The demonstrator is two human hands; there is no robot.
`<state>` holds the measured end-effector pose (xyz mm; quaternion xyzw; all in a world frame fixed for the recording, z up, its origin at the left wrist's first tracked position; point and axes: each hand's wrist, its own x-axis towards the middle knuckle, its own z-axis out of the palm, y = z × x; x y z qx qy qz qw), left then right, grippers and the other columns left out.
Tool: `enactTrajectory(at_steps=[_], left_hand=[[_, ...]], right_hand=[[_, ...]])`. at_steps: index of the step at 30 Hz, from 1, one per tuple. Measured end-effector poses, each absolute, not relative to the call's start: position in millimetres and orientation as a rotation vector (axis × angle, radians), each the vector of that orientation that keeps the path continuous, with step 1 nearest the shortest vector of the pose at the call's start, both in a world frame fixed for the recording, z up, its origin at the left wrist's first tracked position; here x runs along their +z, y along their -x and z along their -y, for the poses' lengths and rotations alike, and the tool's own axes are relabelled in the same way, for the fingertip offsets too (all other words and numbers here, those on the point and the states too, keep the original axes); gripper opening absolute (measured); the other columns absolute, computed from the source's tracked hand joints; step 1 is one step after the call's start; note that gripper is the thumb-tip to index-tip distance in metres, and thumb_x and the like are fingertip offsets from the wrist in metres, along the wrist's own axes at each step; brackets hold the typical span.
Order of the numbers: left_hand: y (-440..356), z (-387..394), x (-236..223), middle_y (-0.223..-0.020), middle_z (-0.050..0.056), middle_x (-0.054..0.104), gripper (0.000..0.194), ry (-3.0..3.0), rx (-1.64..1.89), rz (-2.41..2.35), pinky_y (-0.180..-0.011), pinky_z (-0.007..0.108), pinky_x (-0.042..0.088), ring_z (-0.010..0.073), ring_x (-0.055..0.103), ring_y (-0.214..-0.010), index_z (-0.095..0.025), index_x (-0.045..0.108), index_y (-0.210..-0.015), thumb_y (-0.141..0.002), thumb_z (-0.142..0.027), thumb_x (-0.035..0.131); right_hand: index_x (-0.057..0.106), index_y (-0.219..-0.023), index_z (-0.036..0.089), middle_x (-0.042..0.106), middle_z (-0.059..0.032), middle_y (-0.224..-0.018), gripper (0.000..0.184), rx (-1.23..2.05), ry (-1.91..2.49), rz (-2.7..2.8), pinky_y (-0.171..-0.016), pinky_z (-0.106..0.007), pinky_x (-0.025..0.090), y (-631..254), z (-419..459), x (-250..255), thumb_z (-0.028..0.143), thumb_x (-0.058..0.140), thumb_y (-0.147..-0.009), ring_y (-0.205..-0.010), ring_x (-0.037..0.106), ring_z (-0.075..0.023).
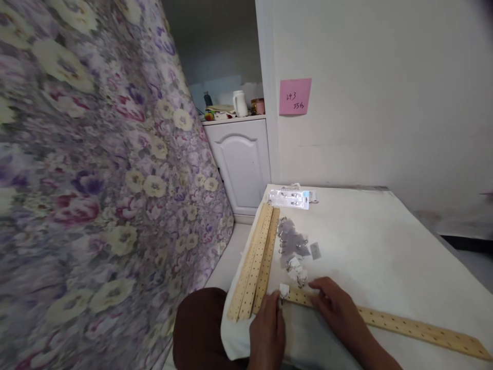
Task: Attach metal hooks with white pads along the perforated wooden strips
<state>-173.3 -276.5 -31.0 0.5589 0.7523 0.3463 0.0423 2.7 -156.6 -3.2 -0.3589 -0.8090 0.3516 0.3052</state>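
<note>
Lower centre of the frame: left hand (266,329), fingers curled, grip narrow, fingertips pinching a small white clip (284,292) at the near end of a long perforated wooden strip (400,325). Whether the clip is already seated on the strip cannot be told.

Just right of it: right hand (336,307), palm down, fingers spread flat on the same strip close beside the clip; grip closed on nothing, pressing only.

The strip lies flat on the white-covered desk (385,241), running from the hands toward the lower right corner of the frame, a row of small holes along its length.

Left of the hands, at the desk's left edge: a bundle of three more perforated wooden strips (256,259), side by side, touching, angled up toward the middle of the frame.

Between the bundle and the hands: a loose heap of small clear bags with metal rings (291,241) and a few white clips (297,271).

At the far end of the bundle: a clear flat packet with a blue label (289,198).

On the white wall, upper centre: a pink sticky note (295,96) with handwriting.

Left half of the frame: floral fabric (84,169), upright. Behind it, a white cabinet (241,159) bearing a white jug (240,103) and jars.
</note>
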Motion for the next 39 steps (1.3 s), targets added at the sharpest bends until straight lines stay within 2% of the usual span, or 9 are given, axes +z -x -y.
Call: enactTrajectory(at_steps=[3,6,16,20,31,39], left_hand=[[174,276,-31,-0.121,0.011,0.064,0.039,-1.740,1.045,-2.295,-0.091,0.036,0.053,0.0230,0.061,-0.111,-0.020,0.055,-0.125,-0.088,-0.018,0.042],[175,274,-31,-0.118,0.011,0.065,0.038,-1.765,1.032,-2.299,-0.089,0.034,0.054,0.0224,0.062,-0.109,-0.020,0.055,-0.125,-0.089,-0.020,0.041],[176,271,-28,-0.108,0.010,0.069,0.034,-1.779,1.027,-2.323,-0.083,0.032,0.056,0.0214,0.066,-0.100,-0.020,0.059,-0.121,-0.092,-0.023,0.041],[176,271,-28,-0.110,0.010,0.069,0.035,-1.806,1.007,-2.345,-0.084,0.032,0.056,0.0219,0.066,-0.102,-0.020,0.059,-0.122,-0.091,-0.024,0.043],[177,271,-31,-0.109,0.012,0.066,0.039,-1.825,0.973,-2.296,-0.081,0.028,0.056,0.0201,0.066,-0.099,-0.018,0.055,-0.127,-0.091,-0.021,0.039],[175,271,-31,-0.107,0.011,0.066,0.041,-1.785,0.925,-2.313,-0.076,0.028,0.056,0.0193,0.067,-0.094,-0.021,0.052,-0.130,-0.092,-0.021,0.037]], right_hand=[[0.063,-0.103,0.023,0.063,-0.0088,-0.108,0.023,0.828,1.057,2.140,-0.089,-0.040,0.049,-34,151,-9,0.029,0.056,-0.082,-0.099,0.059,-0.0243],[0.066,-0.101,0.023,0.065,-0.0094,-0.107,0.023,0.798,1.099,2.176,-0.092,-0.043,0.047,-46,150,-11,0.030,0.059,-0.080,-0.102,0.059,-0.0262],[0.066,-0.100,0.019,0.064,-0.0083,-0.106,0.025,0.982,0.844,2.227,-0.091,-0.030,0.048,39,170,-1,0.015,0.049,-0.081,-0.101,0.061,-0.0191],[0.065,-0.103,0.021,0.062,-0.0077,-0.114,0.029,0.943,0.869,2.287,-0.093,-0.031,0.046,56,171,1,0.013,0.049,-0.080,-0.105,0.060,-0.0191],[0.065,-0.092,0.022,0.065,-0.0042,-0.098,0.022,0.937,0.924,2.286,-0.085,-0.029,0.046,59,172,3,0.013,0.048,-0.081,-0.093,0.060,-0.0177],[0.062,-0.091,0.021,0.065,-0.0034,-0.096,0.022,0.958,0.961,2.271,-0.084,-0.029,0.044,61,171,3,0.012,0.048,-0.078,-0.092,0.060,-0.0179]])
